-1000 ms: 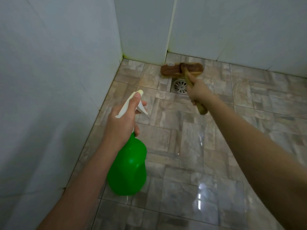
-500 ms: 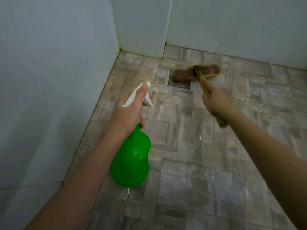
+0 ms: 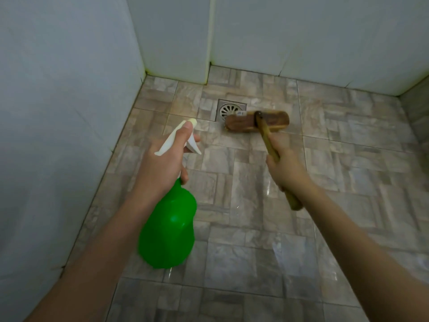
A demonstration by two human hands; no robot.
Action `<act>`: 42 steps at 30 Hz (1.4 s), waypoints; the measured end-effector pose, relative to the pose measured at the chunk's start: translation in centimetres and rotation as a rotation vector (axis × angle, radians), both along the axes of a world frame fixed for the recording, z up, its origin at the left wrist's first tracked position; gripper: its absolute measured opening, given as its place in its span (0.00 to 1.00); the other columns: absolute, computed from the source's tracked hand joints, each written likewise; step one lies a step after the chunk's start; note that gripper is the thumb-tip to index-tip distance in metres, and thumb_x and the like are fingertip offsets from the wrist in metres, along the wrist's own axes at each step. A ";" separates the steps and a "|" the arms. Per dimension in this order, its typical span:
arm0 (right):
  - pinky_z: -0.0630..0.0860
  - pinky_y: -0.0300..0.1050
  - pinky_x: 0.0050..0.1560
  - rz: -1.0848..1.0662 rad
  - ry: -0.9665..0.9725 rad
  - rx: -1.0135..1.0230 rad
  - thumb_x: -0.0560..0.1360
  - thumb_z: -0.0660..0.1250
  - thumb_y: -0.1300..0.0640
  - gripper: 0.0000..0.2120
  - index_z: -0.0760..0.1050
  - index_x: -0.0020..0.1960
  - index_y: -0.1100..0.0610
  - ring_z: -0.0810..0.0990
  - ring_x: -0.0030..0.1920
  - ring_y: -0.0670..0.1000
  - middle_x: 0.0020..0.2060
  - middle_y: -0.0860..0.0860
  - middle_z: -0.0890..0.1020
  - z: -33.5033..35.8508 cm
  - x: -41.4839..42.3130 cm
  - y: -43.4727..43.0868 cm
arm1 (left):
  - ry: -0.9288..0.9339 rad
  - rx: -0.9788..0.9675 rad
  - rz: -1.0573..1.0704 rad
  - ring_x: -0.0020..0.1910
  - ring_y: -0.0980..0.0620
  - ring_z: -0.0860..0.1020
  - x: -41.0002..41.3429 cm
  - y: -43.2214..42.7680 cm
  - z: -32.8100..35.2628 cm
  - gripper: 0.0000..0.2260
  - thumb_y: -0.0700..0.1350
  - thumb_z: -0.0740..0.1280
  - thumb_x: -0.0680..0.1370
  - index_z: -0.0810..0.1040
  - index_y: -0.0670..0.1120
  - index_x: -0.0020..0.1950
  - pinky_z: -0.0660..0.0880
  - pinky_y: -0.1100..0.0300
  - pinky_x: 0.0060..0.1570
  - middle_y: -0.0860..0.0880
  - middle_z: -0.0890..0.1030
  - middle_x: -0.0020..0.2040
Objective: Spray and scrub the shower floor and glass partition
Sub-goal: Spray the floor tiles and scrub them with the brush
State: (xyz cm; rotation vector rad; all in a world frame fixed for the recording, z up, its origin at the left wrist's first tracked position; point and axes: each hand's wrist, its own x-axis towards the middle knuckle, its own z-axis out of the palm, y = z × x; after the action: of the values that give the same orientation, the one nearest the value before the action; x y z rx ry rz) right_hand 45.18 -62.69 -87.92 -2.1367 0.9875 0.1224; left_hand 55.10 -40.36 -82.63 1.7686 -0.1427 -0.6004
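Shower floor (image 3: 255, 252), glossy brown-grey tile: scrub brush (image 3: 246, 123) head rests on it, overlapping the drain (image 3: 228, 110) corner, bristles hidden beneath. Right hand (image 3: 286, 170) fisted round the brush handle, concealing its middle; left hand (image 3: 162, 163) grips the green spray bottle (image 3: 169, 228) neck. Pale walls (image 3: 69, 112) enclose the corner.

Location: bathroom shower stall. Evidence: wet, glossy stone-pattern tiled floor (image 3: 243, 228); round metal floor drain (image 3: 228, 110); plain pale wall panels (image 3: 301, 31) meeting at a corner.
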 end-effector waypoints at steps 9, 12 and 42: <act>0.75 0.44 0.25 0.026 -0.017 -0.045 0.80 0.54 0.63 0.31 0.53 0.76 0.39 0.75 0.32 0.54 0.43 0.52 0.72 0.8 5.0 -1.5 | -0.027 -0.033 -0.012 0.29 0.49 0.76 -0.6 0.0 0.6 0.13 0.65 0.60 0.81 0.83 0.70 0.44 0.72 0.57 0.32 0.58 0.86 0.53; 0.76 0.48 0.29 0.016 -0.042 0.031 0.81 0.56 0.60 0.28 0.54 0.76 0.40 0.76 0.33 0.54 0.39 0.52 0.74 0.0 0.2 0.7 | -0.020 -0.045 0.031 0.31 0.41 0.79 -0.2 -0.1 0.5 0.11 0.64 0.61 0.81 0.83 0.68 0.45 0.71 0.58 0.30 0.58 0.86 0.53; 0.70 0.36 0.21 0.092 0.006 0.057 0.81 0.58 0.58 0.26 0.57 0.76 0.43 0.71 0.28 0.48 0.33 0.49 0.73 6.7 -2.4 -2.6 | 0.026 0.175 0.294 0.21 0.57 0.72 -7.2 -4.4 9.8 0.13 0.58 0.58 0.83 0.80 0.59 0.46 0.70 0.65 0.24 0.54 0.80 0.32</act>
State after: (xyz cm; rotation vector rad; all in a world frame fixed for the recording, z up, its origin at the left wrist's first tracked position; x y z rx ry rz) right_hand 42.76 -65.26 -81.22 -2.1305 0.8793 0.2000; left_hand 47.90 -44.78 -72.81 1.9049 0.1907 -0.4321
